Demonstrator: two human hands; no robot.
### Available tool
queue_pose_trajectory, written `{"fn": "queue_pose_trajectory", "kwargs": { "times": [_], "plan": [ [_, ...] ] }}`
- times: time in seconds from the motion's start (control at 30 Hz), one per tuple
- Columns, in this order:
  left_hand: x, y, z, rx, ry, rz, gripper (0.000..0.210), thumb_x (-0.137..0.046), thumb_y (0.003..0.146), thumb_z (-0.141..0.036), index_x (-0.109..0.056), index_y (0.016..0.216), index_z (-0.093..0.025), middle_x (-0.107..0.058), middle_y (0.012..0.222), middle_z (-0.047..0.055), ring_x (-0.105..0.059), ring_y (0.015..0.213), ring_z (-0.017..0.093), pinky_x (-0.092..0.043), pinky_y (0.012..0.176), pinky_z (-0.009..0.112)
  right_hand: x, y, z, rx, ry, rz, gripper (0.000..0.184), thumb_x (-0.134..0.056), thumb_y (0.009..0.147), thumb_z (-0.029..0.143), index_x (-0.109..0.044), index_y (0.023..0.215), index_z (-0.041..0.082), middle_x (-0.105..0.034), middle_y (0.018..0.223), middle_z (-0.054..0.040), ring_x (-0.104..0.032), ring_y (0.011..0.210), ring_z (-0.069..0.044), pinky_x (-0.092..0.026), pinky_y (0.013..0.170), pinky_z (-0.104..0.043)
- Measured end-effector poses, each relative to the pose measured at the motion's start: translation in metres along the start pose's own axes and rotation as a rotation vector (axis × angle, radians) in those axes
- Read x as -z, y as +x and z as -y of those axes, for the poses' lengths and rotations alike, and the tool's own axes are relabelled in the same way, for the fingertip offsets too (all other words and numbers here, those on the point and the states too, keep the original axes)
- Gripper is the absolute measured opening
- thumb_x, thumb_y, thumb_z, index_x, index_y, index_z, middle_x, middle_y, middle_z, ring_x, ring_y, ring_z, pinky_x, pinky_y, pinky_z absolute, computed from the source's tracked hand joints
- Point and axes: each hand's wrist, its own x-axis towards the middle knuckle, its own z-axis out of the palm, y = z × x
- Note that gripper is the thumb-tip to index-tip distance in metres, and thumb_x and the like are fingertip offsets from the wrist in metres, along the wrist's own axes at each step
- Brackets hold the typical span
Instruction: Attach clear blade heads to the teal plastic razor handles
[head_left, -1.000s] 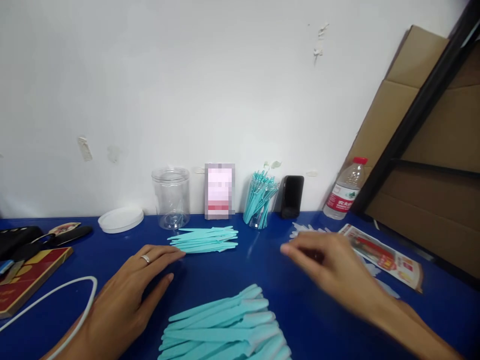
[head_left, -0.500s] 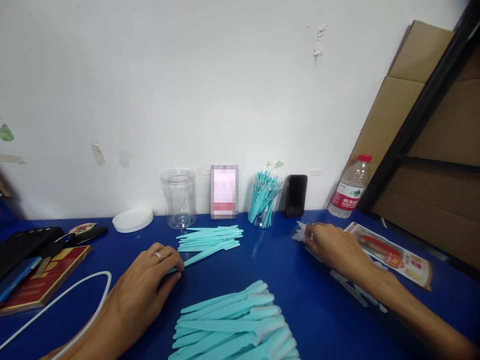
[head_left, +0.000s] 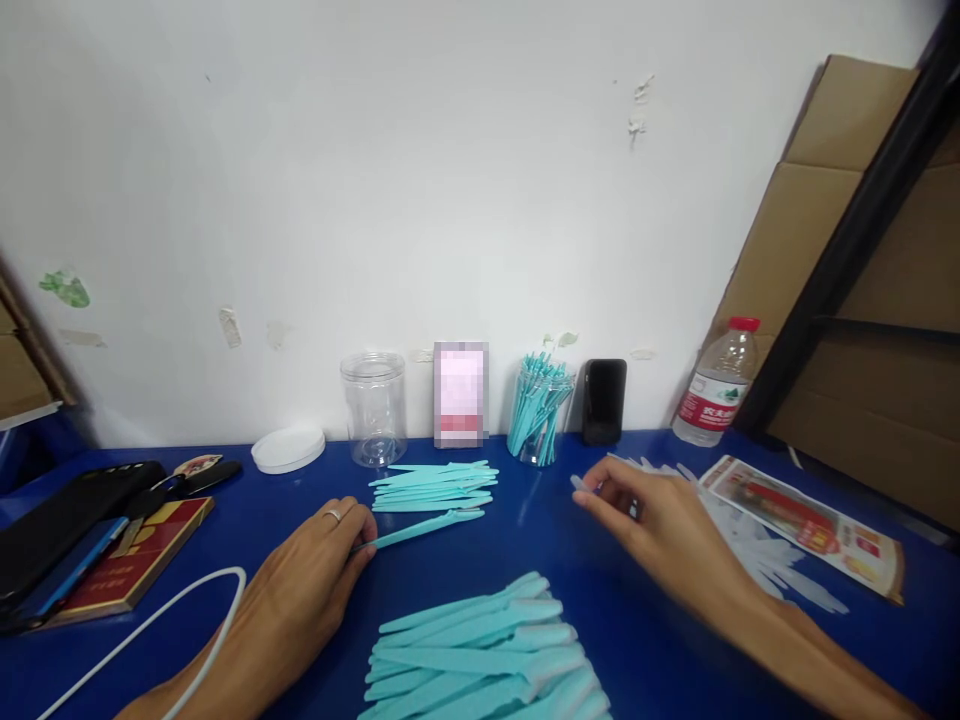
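Note:
My left hand pinches the narrow handle end of a teal eyebrow razor, whose head points right. Just behind it lies a small bunch of the same razors. A larger pile of teal razors is close in front of me, between my hands. My right hand has thumb and forefinger closed on a small translucent plastic cover. Beneath and beyond that wrist, more translucent covers are spread over the blue table.
Along the wall stand a clear jar, a blurred pink box, a jar of teal razors, a black phone-like object and a water bottle. A white lid lies left. A white cable crosses my left forearm.
My right hand has drawn back from the translucent covers with one between its fingertips. The razor in my left hand has come apart from the small bunch. The view has shifted slightly.

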Motion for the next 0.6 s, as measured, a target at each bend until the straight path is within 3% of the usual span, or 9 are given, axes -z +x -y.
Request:
{"fn": "queue_pose_trajectory", "kwargs": {
  "times": [0.2,0.4,0.5,0.6],
  "plan": [
    [-0.002,0.000,0.004,0.005,-0.031,0.004,0.019,-0.041,0.097,-0.033,-0.057,0.089,-0.027,-0.065,0.081,0.001,-0.065,0.072,0.020,-0.051,0.060,0.028,-0.009,-0.009,0.008,0.041,0.028,0.068,0.025,-0.050,0.099,0.041,-0.063,0.088,0.022,-0.060,0.063,0.0012,-0.056,0.058,-0.018,-0.037,0.058,-0.029],
    [-0.007,-0.004,0.006,0.038,-0.085,0.016,0.025,-0.037,0.100,-0.039,-0.053,0.087,-0.026,-0.063,0.083,0.001,-0.064,0.074,0.022,-0.050,0.064,0.031,-0.007,-0.005,0.008,0.019,0.091,0.051,0.024,-0.054,0.097,0.039,-0.065,0.088,0.021,-0.058,0.064,0.0017,-0.051,0.059,-0.016,-0.037,0.058,-0.029],
    [-0.001,-0.002,-0.002,0.062,-0.147,0.031,0.024,-0.035,0.102,-0.040,-0.050,0.090,-0.026,-0.063,0.080,-0.002,-0.063,0.070,0.018,-0.050,0.066,0.027,-0.007,-0.005,0.010,-0.051,0.246,0.072,0.026,-0.056,0.095,0.041,-0.068,0.089,0.019,-0.057,0.067,0.0006,-0.051,0.061,-0.016,-0.039,0.057,-0.028],
    [0.009,-0.001,-0.014,0.101,-0.251,0.061,0.029,-0.033,0.102,-0.046,-0.048,0.088,-0.026,-0.058,0.076,-0.005,-0.058,0.066,0.016,-0.047,0.063,0.024,-0.009,-0.005,0.012,-0.178,0.548,0.143,0.032,-0.061,0.090,0.048,-0.071,0.094,0.018,-0.057,0.072,-0.0012,-0.053,0.063,-0.016,-0.042,0.047,-0.025]
  ]
}}
